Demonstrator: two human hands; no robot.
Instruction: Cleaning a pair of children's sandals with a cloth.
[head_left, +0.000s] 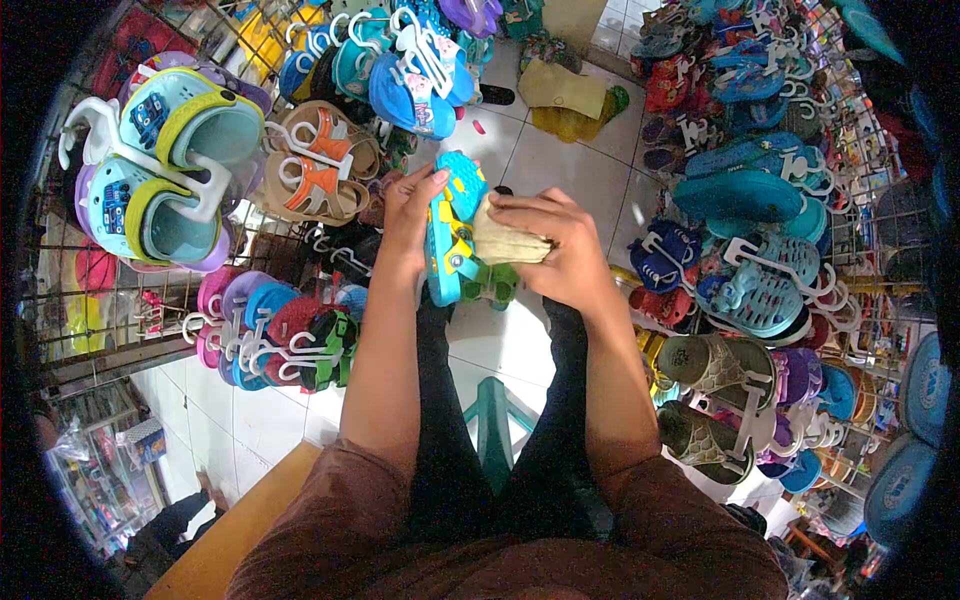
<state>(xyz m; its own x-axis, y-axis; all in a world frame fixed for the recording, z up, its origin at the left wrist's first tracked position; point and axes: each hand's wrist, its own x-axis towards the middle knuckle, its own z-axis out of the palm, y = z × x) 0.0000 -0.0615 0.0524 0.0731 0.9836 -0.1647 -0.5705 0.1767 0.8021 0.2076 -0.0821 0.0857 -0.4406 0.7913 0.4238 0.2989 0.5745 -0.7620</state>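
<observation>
My left hand (406, 217) grips a pair of turquoise child's sandals (444, 274) with yellow straps, its thumb on the upper part. One sandal stands edge-on, and the other shows a textured turquoise surface with yellow patches. My right hand (566, 244) is closed around a folded beige cloth (510, 238). The cloth is right beside the sandals; whether the two touch cannot be told. Below the cloth, green footwear (491, 285) is partly hidden.
Wire racks with clogs (176, 157), orange-strapped sandals (319, 165) and several other pairs on white hangers rise at left. More hung footwear (739, 195) lines the right. A yellow bag with a beige sheet (566, 94) lies on the tiled floor (555, 169). A green plastic stool (493, 420) is between my legs.
</observation>
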